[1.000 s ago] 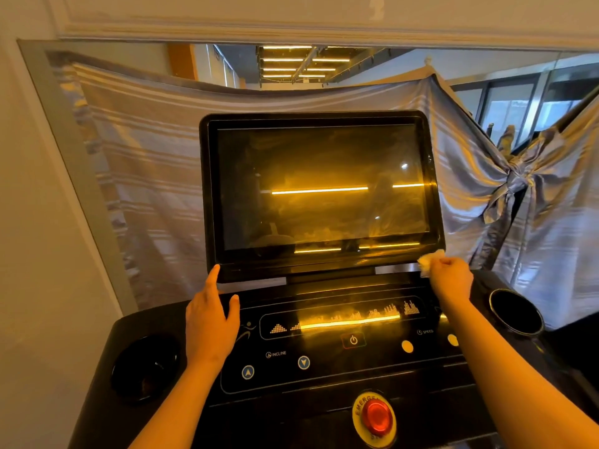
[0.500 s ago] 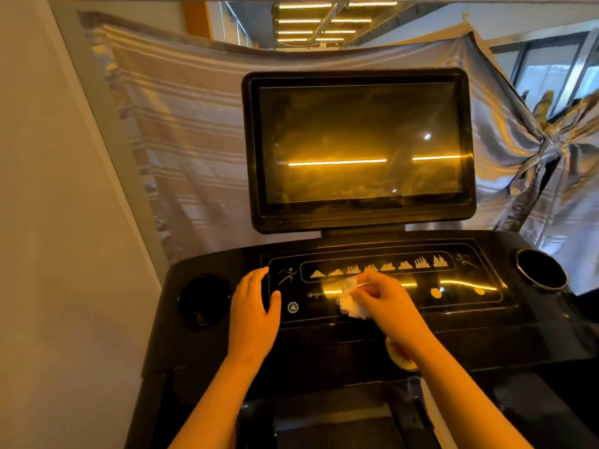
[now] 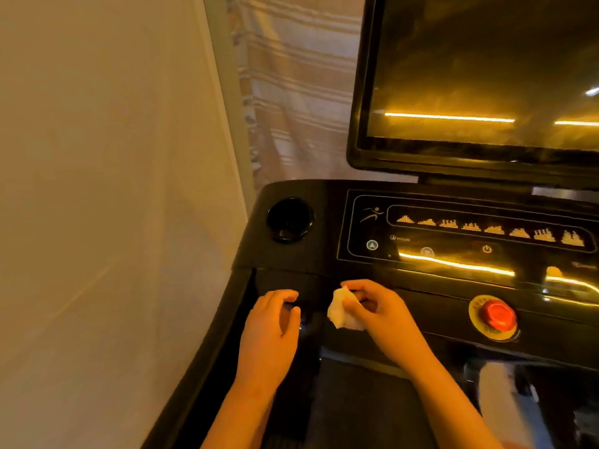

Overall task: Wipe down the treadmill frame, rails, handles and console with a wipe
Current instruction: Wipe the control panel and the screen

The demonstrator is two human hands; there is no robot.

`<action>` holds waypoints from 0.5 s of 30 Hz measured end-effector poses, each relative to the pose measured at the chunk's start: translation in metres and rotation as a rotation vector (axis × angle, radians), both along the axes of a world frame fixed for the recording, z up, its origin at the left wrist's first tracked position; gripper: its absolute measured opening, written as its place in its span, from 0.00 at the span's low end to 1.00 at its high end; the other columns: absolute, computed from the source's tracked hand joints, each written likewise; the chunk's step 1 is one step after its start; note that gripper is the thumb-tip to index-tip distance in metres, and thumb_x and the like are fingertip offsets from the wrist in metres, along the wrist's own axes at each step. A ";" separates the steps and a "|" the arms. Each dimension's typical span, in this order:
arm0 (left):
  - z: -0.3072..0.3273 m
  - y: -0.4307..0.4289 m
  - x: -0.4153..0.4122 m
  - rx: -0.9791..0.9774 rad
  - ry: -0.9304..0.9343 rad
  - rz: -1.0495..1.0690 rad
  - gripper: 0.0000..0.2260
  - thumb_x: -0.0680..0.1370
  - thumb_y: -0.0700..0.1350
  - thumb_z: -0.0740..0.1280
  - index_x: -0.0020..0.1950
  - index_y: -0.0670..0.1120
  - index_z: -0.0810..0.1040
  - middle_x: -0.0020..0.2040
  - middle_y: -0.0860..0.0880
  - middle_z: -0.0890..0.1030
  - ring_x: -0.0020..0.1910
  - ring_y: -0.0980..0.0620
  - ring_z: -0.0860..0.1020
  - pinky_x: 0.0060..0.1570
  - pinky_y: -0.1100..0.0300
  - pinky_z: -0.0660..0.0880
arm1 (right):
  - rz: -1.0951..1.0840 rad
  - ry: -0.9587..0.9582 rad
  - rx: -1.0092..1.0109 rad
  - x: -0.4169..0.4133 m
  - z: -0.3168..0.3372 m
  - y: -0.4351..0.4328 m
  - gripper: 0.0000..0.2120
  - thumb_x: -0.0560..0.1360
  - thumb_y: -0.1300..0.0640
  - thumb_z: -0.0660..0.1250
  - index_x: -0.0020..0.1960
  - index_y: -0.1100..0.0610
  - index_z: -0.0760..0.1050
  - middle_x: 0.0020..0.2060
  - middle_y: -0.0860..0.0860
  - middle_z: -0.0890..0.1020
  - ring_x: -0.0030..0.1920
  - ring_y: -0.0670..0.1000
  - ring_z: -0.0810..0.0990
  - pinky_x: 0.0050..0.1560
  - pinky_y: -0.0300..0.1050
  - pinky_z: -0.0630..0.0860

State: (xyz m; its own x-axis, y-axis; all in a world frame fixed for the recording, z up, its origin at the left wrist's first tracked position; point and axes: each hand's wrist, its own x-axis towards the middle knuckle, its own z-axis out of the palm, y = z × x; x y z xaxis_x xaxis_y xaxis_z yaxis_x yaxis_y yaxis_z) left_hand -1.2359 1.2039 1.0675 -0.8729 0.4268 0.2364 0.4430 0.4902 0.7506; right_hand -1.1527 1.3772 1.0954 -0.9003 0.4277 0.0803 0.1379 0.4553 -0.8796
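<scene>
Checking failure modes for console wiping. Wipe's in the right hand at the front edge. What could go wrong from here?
1. The right hand pinches the wipe near the red stop button; a rightward sweep could press it.
2. The power key and incline arrow sit just above; wiping across might trigger them.

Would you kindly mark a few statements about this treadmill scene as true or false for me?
1. The right hand pinches the white wipe. True.
2. The wipe is pressed against the screen. False: it is held low, by the front edge of the console, well below the screen.
3. The red emergency button sits to the right of the wipe. True.
4. A bottle stands in the cup holder. False: no bottle rises from it.
</scene>
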 end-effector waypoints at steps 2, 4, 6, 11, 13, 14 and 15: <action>-0.004 -0.010 0.012 -0.020 -0.034 0.058 0.10 0.80 0.47 0.63 0.61 0.55 0.75 0.56 0.60 0.76 0.53 0.66 0.73 0.47 0.75 0.67 | 0.062 0.004 -0.002 -0.001 -0.004 -0.005 0.11 0.78 0.57 0.66 0.58 0.46 0.75 0.47 0.45 0.81 0.47 0.40 0.79 0.43 0.30 0.75; -0.008 -0.016 0.027 -0.041 -0.074 0.119 0.09 0.81 0.46 0.62 0.60 0.54 0.76 0.55 0.58 0.78 0.53 0.63 0.75 0.50 0.71 0.70 | 0.144 0.012 -0.029 0.002 -0.009 -0.011 0.10 0.78 0.58 0.66 0.57 0.48 0.77 0.46 0.44 0.81 0.47 0.37 0.78 0.42 0.28 0.74; -0.012 -0.017 0.043 -0.080 -0.115 0.207 0.10 0.81 0.47 0.62 0.62 0.53 0.76 0.57 0.57 0.79 0.55 0.61 0.76 0.52 0.66 0.73 | 0.251 -0.019 -0.019 0.006 -0.017 -0.013 0.10 0.78 0.57 0.66 0.58 0.49 0.77 0.47 0.43 0.80 0.48 0.35 0.76 0.43 0.27 0.73; -0.023 -0.015 0.095 -0.137 -0.162 0.394 0.11 0.81 0.46 0.61 0.62 0.55 0.75 0.55 0.61 0.76 0.54 0.65 0.74 0.49 0.74 0.67 | 0.542 -0.133 -0.037 0.021 -0.042 -0.013 0.10 0.78 0.53 0.66 0.59 0.48 0.75 0.51 0.41 0.79 0.52 0.36 0.77 0.47 0.32 0.76; -0.026 -0.020 0.122 -0.139 -0.184 0.455 0.11 0.81 0.46 0.61 0.62 0.55 0.75 0.53 0.62 0.75 0.53 0.64 0.74 0.50 0.71 0.71 | 0.654 -0.153 -0.003 0.025 -0.051 -0.016 0.07 0.78 0.53 0.66 0.55 0.48 0.76 0.49 0.43 0.80 0.50 0.39 0.78 0.47 0.37 0.79; -0.028 -0.025 0.135 -0.153 -0.197 0.487 0.10 0.81 0.46 0.61 0.62 0.55 0.75 0.52 0.62 0.75 0.52 0.64 0.75 0.50 0.70 0.72 | 0.713 -0.165 0.011 0.026 -0.054 -0.021 0.05 0.77 0.53 0.67 0.53 0.49 0.76 0.47 0.44 0.80 0.48 0.40 0.79 0.46 0.39 0.79; -0.030 -0.032 0.150 -0.177 -0.207 0.521 0.10 0.82 0.47 0.61 0.62 0.55 0.75 0.51 0.62 0.75 0.49 0.66 0.74 0.48 0.72 0.72 | 0.771 -0.183 0.022 0.027 -0.057 -0.027 0.03 0.77 0.53 0.67 0.50 0.50 0.76 0.45 0.45 0.80 0.45 0.40 0.79 0.44 0.39 0.79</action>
State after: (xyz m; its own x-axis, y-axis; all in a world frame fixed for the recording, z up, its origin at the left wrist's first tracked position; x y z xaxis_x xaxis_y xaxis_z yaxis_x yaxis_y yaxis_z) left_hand -1.0860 1.1720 1.0372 -0.9986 -0.0534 0.0024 -0.0374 0.7299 0.6825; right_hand -1.1253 1.3506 1.0382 -0.9419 -0.3217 -0.0961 -0.0820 0.4979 -0.8633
